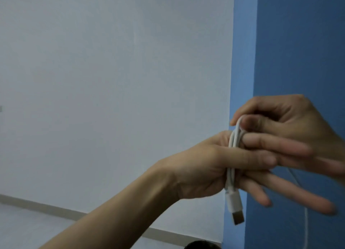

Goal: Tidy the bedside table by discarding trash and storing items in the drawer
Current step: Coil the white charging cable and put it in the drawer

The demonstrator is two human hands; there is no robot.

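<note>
A white charging cable [233,175] is looped several times around the fingers of my left hand [209,166], which is raised in front of the wall. Its USB plug [237,217] hangs down below the hand. My right hand [291,129] pinches the top loop of the cable between thumb and forefinger, its other fingers spread. A loose strand of the same cable [305,228] trails down at the lower right. The bedside table and its drawer are out of view.
A pale grey wall [112,80] fills the left side and a blue wall [298,43] the right. A skirting board [56,210] and floor show at the bottom left. A dark object [202,245] peeks in at the bottom edge.
</note>
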